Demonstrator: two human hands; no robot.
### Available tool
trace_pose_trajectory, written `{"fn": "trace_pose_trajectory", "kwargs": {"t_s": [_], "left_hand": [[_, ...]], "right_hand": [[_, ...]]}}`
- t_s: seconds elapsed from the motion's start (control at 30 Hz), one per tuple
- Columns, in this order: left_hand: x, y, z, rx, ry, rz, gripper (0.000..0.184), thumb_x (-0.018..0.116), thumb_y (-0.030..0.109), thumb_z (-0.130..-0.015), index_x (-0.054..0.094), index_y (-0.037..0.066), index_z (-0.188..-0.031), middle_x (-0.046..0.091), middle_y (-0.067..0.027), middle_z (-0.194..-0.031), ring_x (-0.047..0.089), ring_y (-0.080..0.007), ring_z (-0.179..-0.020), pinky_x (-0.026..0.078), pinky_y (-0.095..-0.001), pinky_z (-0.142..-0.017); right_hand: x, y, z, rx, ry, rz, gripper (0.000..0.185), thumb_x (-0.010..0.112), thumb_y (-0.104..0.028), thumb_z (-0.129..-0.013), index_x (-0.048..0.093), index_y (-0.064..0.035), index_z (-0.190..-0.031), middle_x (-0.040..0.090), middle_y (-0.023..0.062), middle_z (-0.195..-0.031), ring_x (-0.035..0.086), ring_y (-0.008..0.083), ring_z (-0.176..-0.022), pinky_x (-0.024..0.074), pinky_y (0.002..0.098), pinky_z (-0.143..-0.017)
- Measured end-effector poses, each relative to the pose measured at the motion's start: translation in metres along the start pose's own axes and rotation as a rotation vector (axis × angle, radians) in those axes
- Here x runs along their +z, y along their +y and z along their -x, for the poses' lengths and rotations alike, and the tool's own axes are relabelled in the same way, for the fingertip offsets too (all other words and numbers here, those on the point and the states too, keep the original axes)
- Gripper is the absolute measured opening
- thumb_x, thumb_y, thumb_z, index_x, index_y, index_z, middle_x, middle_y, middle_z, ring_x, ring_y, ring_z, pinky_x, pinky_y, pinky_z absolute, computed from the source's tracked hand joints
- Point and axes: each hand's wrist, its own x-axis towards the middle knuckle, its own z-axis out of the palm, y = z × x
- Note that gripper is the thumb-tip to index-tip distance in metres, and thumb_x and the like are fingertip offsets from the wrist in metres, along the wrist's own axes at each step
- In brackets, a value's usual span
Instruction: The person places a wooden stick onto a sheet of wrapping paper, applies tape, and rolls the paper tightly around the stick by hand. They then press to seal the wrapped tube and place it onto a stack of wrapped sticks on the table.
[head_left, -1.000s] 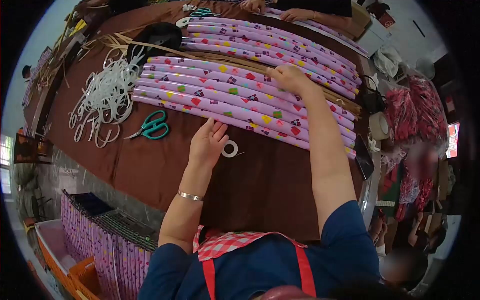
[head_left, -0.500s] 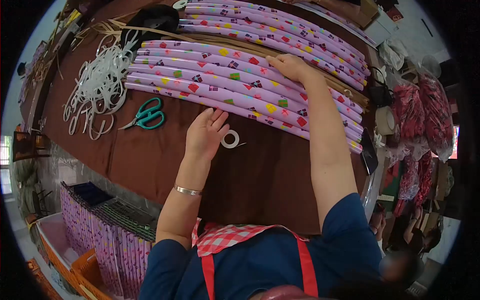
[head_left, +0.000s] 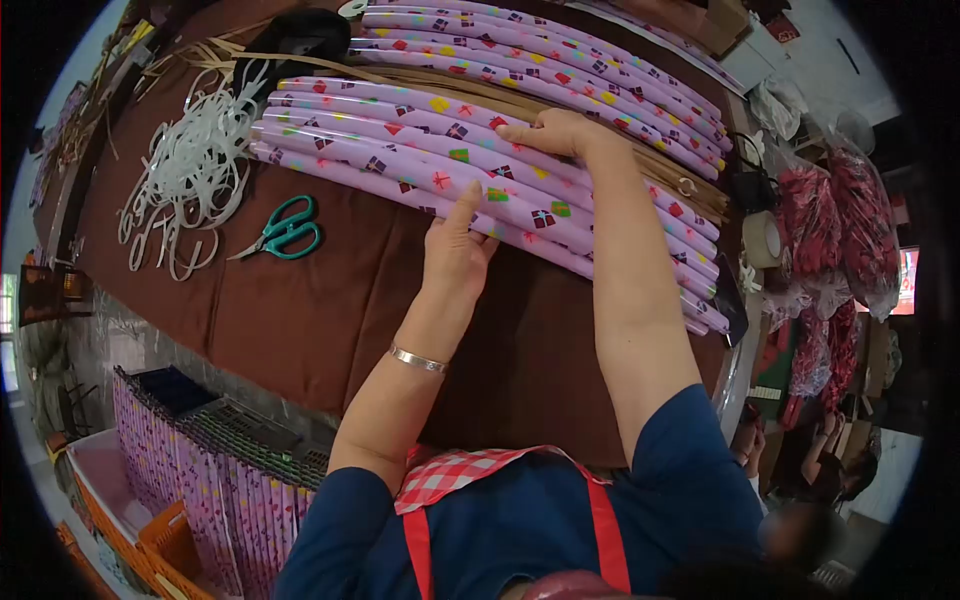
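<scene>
Several pink rolls (head_left: 400,150) with a gift-box print lie side by side across the brown cloth (head_left: 290,350). My left hand (head_left: 460,245) grips the roll nearest me, with the thumb on top and the fingers under its edge. Over the far side of the same group, my right hand (head_left: 555,135) rests with its fingertips on the rolls; the fingers are bent and partly hidden. Brown strips (head_left: 440,85) run between this group and a second group of pink rolls (head_left: 560,70) behind.
Teal scissors (head_left: 290,232) and a heap of white straps (head_left: 200,150) lie at the left. A tape roll (head_left: 762,240) is at the right edge. Wrapped pink rolls (head_left: 200,470) stand in a crate at lower left. Bagged red items (head_left: 835,220) hang at right.
My left hand has moved right and up onto the nearest roll and taken hold of it. My right hand has shifted slightly left. The small white tape ring is no longer visible.
</scene>
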Motion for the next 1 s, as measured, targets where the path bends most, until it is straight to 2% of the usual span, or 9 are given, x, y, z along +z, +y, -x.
{"fn": "trace_pose_trajectory", "kwargs": {"t_s": [0.17,0.3,0.5,0.53,0.67,0.73,0.83,0.9,1.0], "left_hand": [[0.002,-0.002,0.002,0.038,-0.049,0.131,0.068,0.076,0.03,-0.089,0.041,0.012,-0.144,0.054,-0.007,-0.136,0.051,-0.0266,-0.125,0.041,-0.0491,-0.107],[-0.002,-0.01,0.006,0.003,-0.143,0.267,0.069,0.079,0.033,-0.086,0.045,0.01,-0.141,0.056,-0.0065,-0.136,0.053,-0.0249,-0.126,0.043,-0.0474,-0.107],[-0.012,-0.016,0.017,0.079,-0.281,0.37,0.076,0.074,0.045,-0.087,0.041,0.007,-0.144,0.054,-0.0121,-0.138,0.051,-0.0302,-0.128,0.04,-0.0503,-0.111],[-0.013,-0.016,0.022,0.107,-0.272,0.288,0.08,0.069,0.053,-0.088,0.038,0.007,-0.146,0.051,-0.0141,-0.141,0.049,-0.0326,-0.13,0.039,-0.0539,-0.111],[-0.022,-0.021,0.03,0.071,-0.293,0.315,0.08,0.067,0.056,-0.088,0.041,0.008,-0.145,0.053,-0.0145,-0.139,0.05,-0.0334,-0.129,0.04,-0.0549,-0.11],[-0.02,-0.021,0.034,0.098,-0.24,0.28,0.081,0.066,0.059,-0.087,0.041,0.008,-0.145,0.053,-0.0148,-0.139,0.05,-0.0338,-0.129,0.04,-0.0548,-0.109],[-0.018,-0.021,0.032,0.074,-0.251,0.339,0.071,0.066,0.051,-0.091,0.045,0.006,-0.142,0.057,-0.0134,-0.135,0.054,-0.0325,-0.125,0.042,-0.0524,-0.109],[-0.024,-0.03,0.022,0.05,-0.345,0.363,0.072,0.066,0.054,-0.09,0.046,0.007,-0.141,0.057,-0.0132,-0.135,0.054,-0.0321,-0.124,0.043,-0.0525,-0.108],[-0.028,-0.037,0.019,0.046,-0.436,0.409,0.071,0.066,0.054,-0.09,0.046,0.008,-0.141,0.058,-0.0126,-0.134,0.055,-0.0321,-0.123,0.044,-0.0524,-0.108]], "right_hand": [[0.003,-0.012,0.012,0.057,-0.152,-0.123,0.105,0.063,-0.08,-0.072,0.058,0.0052,-0.133,0.061,0.0242,-0.13,0.06,0.0304,-0.12,0.0439,0.0428,-0.102],[0.001,-0.02,0.029,0.023,-0.234,-0.143,0.106,0.064,-0.079,-0.071,0.058,0.0082,-0.131,0.062,0.0243,-0.129,0.06,0.0308,-0.12,0.0452,0.0393,-0.101],[-0.002,-0.036,0.063,0.041,-0.192,-0.106,0.085,0.07,-0.072,-0.071,0.07,0.0013,-0.114,0.07,0.0159,-0.107,0.066,0.0244,-0.099,0.0489,0.0366,-0.087],[0.001,-0.041,0.071,0.041,-0.162,-0.125,0.084,0.071,-0.072,-0.071,0.071,0.0008,-0.112,0.07,0.0154,-0.105,0.066,0.0234,-0.096,0.0489,0.0362,-0.084],[0.016,-0.044,0.094,0.024,-0.118,-0.103,0.082,0.07,-0.075,-0.07,0.068,-0.0002,-0.102,0.067,0.0111,-0.093,0.062,0.0212,-0.083,0.0476,0.0334,-0.075],[0.025,-0.043,0.103,0.005,-0.086,-0.145,0.081,0.068,-0.075,-0.071,0.067,-0.0015,-0.106,0.066,0.0101,-0.096,0.061,0.0211,-0.088,0.0476,0.0339,-0.079],[0.029,-0.04,0.112,0.012,-0.086,-0.3,0.088,0.068,-0.073,-0.073,0.061,0.0,-0.121,0.062,0.0166,-0.119,0.058,0.0245,-0.109,0.0453,0.0383,-0.094],[0.021,-0.049,0.122,0.068,-0.171,-0.298,0.092,0.069,-0.073,-0.072,0.058,0.0009,-0.126,0.06,0.0182,-0.125,0.057,0.0257,-0.115,0.045,0.0408,-0.097],[0.019,-0.046,0.122,0.057,-0.123,-0.136,0.096,0.07,-0.073,-0.07,0.057,0.0026,-0.128,0.06,0.0221,-0.128,0.059,0.0276,-0.115,0.0471,0.0399,-0.096]]}}
